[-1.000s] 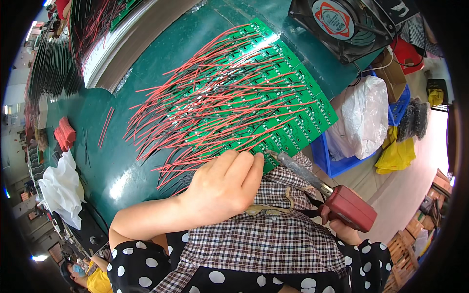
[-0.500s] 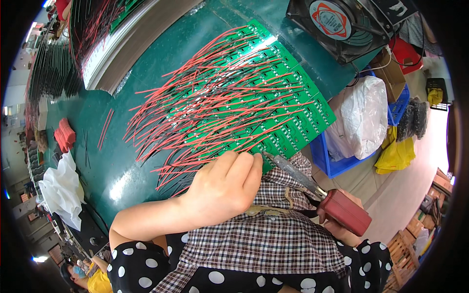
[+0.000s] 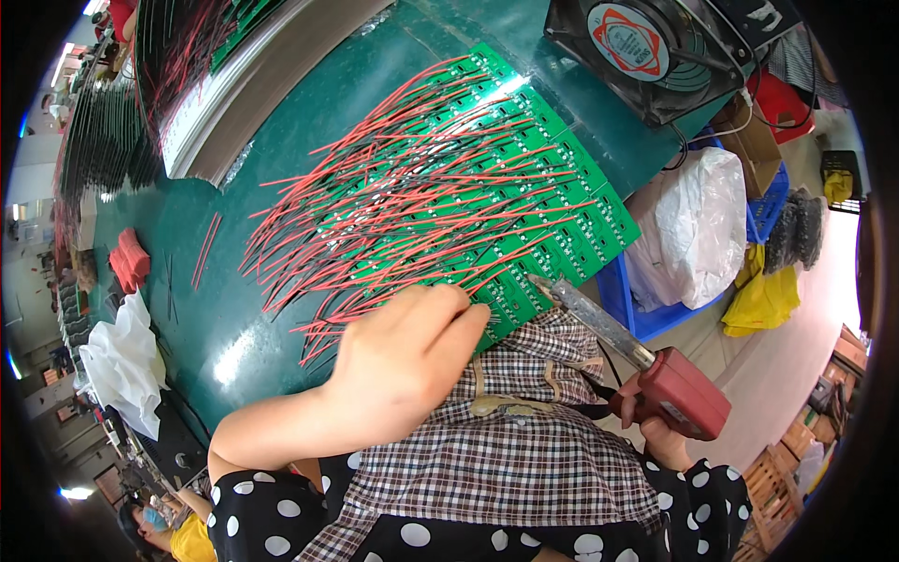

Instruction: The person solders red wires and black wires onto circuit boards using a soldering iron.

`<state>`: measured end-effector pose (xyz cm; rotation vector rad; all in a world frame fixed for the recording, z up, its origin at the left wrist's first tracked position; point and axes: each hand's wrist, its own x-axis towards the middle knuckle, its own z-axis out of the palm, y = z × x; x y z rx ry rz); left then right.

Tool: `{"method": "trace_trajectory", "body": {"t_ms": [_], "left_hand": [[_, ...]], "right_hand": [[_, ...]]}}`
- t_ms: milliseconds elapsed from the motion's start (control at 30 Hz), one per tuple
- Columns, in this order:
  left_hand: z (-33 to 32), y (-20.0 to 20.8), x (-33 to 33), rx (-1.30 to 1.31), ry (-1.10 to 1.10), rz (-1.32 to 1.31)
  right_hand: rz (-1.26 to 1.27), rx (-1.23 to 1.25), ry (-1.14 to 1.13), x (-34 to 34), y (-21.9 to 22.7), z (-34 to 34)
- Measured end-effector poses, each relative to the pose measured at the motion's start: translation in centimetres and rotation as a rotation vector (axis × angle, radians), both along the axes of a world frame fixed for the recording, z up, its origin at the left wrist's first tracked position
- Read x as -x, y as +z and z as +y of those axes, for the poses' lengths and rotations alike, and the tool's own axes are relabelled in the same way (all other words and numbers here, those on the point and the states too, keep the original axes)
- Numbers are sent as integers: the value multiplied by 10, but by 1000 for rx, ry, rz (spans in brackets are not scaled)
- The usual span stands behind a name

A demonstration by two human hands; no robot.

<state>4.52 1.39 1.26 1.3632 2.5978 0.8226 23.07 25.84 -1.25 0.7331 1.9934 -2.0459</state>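
Note:
A green circuit board panel (image 3: 581, 229) lies on the bench, with many thin red and black wires (image 3: 403, 201) fanning left from it. At the panel's near edge is my left hand (image 3: 403, 351), its fingers curled and pinched together over the lowest wires. Whatever sits between those fingertips is hidden. My right hand (image 3: 660, 440) grips the dark red handle of a soldering iron (image 3: 688, 393) from below. Its grey, stained barrel slants up to the left, and the tip is at the panel's near right part, a little right of my left fingertips.
A black fan (image 3: 646, 56) stands at the far right. Beyond the bench's right edge is a blue crate (image 3: 641, 314) with a plastic bag (image 3: 698, 225). On the left are a board stack (image 3: 234, 112), loose red wires (image 3: 206, 248), a red block (image 3: 128, 260) and crumpled white paper (image 3: 122, 365).
The soldering iron's tip has moved right and farther up the panel, and its handle has shifted right with my right hand. My left hand has drawn slightly left and nearer.

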Motion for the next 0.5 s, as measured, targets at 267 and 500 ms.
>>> {"method": "trace_trajectory", "body": {"t_ms": [267,500], "left_hand": [[22,-4,3,90,-159,235],[22,-15,3,84,-138,220]], "right_hand": [[58,161,-28,5,2,8],[-62,-77,143,-16,-7,16]]}}
